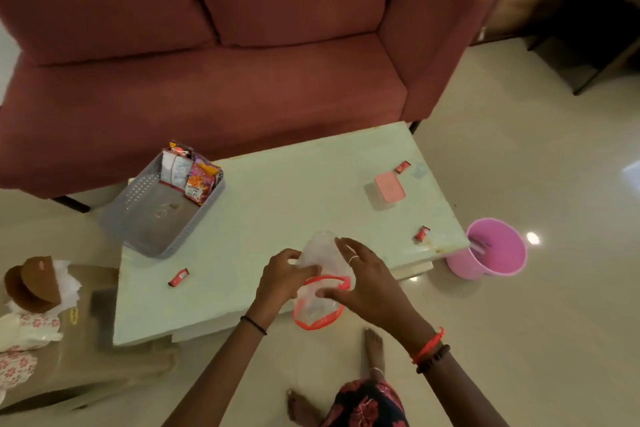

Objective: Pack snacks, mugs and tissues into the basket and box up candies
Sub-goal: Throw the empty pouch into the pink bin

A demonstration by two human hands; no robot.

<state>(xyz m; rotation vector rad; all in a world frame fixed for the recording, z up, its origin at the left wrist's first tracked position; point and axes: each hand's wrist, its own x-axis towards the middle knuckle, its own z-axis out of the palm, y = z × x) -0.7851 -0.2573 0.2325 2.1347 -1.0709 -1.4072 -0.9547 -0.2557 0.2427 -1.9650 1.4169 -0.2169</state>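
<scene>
Lower centre: your left hand (pixel 282 276) grips the clear bag (pixel 317 310) with curled fingers; your right hand (pixel 363 282) pinches it, fingers spread. Likely opening it, so pull evenly at its red rim.

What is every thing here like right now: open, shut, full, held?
bag: held by left hand and right hand.
basket: part full.
snacks: standing at basket's far end.
box: lid on.
candies: three, loose on table.
bin: upright, beside table.
</scene>
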